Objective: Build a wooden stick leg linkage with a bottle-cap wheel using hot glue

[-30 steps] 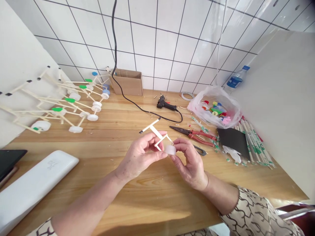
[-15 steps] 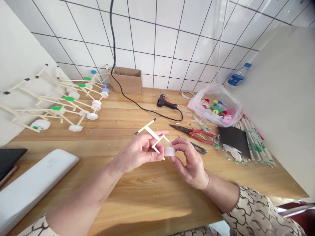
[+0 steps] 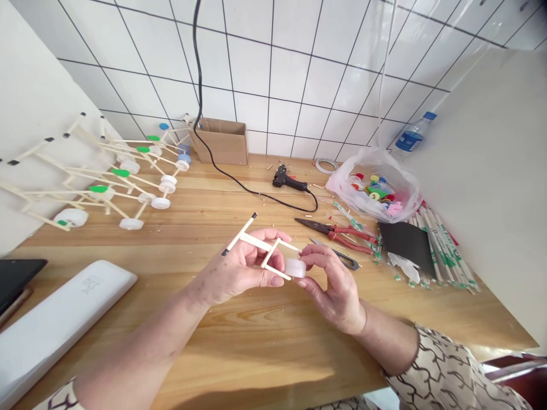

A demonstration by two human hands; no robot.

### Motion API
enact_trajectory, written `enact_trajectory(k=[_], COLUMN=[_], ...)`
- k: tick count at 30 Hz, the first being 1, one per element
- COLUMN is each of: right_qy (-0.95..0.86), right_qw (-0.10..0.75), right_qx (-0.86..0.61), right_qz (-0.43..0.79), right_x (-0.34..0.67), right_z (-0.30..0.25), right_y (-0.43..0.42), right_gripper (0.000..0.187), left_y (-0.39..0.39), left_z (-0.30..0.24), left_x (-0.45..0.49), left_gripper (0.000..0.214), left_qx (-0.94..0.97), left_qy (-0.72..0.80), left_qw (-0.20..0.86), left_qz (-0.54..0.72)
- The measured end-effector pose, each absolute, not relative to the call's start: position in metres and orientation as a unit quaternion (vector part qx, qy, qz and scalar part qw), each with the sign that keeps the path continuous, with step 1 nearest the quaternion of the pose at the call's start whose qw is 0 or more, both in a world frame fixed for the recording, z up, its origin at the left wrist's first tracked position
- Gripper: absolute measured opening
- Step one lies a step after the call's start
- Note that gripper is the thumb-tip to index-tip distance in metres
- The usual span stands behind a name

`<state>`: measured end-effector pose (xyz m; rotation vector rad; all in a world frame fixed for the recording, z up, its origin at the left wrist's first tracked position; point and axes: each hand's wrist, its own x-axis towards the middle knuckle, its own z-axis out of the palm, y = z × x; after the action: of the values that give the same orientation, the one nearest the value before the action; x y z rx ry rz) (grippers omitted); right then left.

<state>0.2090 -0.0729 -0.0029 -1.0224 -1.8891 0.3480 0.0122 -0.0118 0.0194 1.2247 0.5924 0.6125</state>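
Observation:
My left hand (image 3: 239,270) pinches a small frame of pale wooden sticks (image 3: 256,244) above the wooden table (image 3: 239,341). One stick has black tips and points up and left. My right hand (image 3: 335,285) is closed on a white bottle cap (image 3: 296,267) that sits against the frame's near end. Both hands hover over the middle of the table.
Several finished stick models with caps (image 3: 128,176) stand at the back left. A glue gun (image 3: 288,181) with a black cord, red-handled pliers (image 3: 337,232), scissors (image 3: 342,259), a bag of coloured caps (image 3: 376,188), wrapped chopsticks (image 3: 444,250), a cardboard box (image 3: 224,141) and a white case (image 3: 55,319) lie around.
The stick frame has turned in my left hand, its black-tipped bar swinging left and lower. My right hand stays on the white cap at its end.

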Motion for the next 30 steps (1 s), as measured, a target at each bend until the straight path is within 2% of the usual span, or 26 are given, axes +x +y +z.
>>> enact_trajectory(k=[13,18,26,30], right_qy=[-0.763,-0.767,-0.691,-0.703], right_qw=[0.469,0.460,0.411,0.334], right_qx=[-0.424,-0.422,-0.486,-0.519], right_qz=[0.136,0.147,0.343,0.354], right_x=[0.211,0.211,0.216,0.218], right_z=[-0.003,0.001,-0.015,-0.016], right_y=[-0.076,-0.076,-0.068,-0.064], right_gripper=[0.019,0.017,0.023,0.024], left_y=[-0.018,-0.011,0.005,0.009], left_z=[0.025,0.024,0.010,0.001], left_x=[0.015,0.011,0.013,0.011], left_gripper=[0.045,0.048,0.042,0.030], left_qx=[0.585,0.533,0.490,0.499], left_qy=[0.297,0.329,0.440,0.456], left_qw=[0.702,0.707,0.698,0.700], left_qz=[0.278,0.327,0.283,0.230])
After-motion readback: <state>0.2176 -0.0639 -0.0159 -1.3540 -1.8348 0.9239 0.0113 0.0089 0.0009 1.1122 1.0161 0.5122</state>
